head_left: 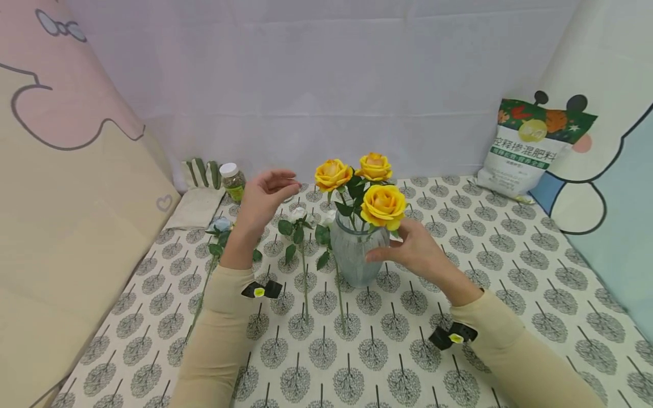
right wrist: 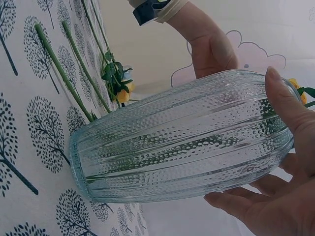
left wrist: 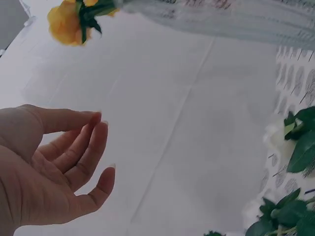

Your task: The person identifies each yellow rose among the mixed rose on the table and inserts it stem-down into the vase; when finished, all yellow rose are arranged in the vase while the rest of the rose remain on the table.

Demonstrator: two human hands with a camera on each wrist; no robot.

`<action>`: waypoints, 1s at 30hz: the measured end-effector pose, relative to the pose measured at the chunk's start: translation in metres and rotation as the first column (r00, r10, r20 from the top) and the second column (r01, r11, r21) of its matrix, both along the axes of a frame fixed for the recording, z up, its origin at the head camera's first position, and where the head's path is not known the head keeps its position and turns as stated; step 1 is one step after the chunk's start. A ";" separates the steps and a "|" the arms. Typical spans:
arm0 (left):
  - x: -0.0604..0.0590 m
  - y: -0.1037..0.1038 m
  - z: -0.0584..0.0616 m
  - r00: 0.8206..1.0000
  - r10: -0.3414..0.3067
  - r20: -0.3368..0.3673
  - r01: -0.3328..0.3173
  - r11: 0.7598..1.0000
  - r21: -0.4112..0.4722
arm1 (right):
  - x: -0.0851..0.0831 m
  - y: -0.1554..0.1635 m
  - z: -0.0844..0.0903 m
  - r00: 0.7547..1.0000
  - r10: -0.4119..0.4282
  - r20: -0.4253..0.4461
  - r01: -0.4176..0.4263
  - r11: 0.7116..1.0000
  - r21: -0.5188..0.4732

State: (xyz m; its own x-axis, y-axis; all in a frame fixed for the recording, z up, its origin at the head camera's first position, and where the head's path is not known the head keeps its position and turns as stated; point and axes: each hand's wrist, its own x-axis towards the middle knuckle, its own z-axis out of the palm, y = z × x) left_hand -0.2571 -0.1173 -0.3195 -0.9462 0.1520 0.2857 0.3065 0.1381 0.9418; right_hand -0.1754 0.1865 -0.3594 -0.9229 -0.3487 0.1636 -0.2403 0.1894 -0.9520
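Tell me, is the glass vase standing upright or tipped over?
Upright. In the head view the glass vase stands on its base on the tablecloth, yellow roses rising from its mouth; the right hand touches its side.

Long beige sleeves covered both forearms, bare hands, a small black clip with yellow-white dot sat at each cuff

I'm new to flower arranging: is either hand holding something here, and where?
The right hand rests its fingers against the upper side of the glass vase, near the rim. The left hand hangs in the air and holds nothing.
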 end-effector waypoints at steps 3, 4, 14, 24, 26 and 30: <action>-0.003 -0.022 0.004 0.995 0.102 -0.021 -0.103 0.993 -0.058 | 0.000 0.000 0.000 1.000 -0.001 0.001 0.001 1.000 0.002; -0.004 -0.029 0.005 0.990 0.136 -0.021 -0.138 0.987 -0.082 | 0.001 0.000 0.000 1.000 0.000 0.001 0.000 1.000 0.000; -0.014 -0.089 -0.007 0.930 0.350 0.108 -0.221 0.770 -0.598 | 0.001 0.000 -0.001 1.000 -0.008 -0.011 0.008 1.000 0.018; -0.035 -0.117 -0.038 0.884 0.293 0.364 0.113 0.622 -0.775 | 0.001 0.003 -0.002 0.999 -0.032 0.019 0.032 0.999 0.027; -0.039 -0.117 -0.045 0.878 0.305 0.369 0.121 0.605 -0.787 | 0.001 0.002 -0.002 0.999 -0.024 0.022 0.023 1.000 0.019; -0.042 -0.114 -0.054 0.863 0.332 0.382 0.114 0.607 -0.786 | 0.001 0.001 -0.001 1.000 -0.012 0.017 0.012 1.000 0.008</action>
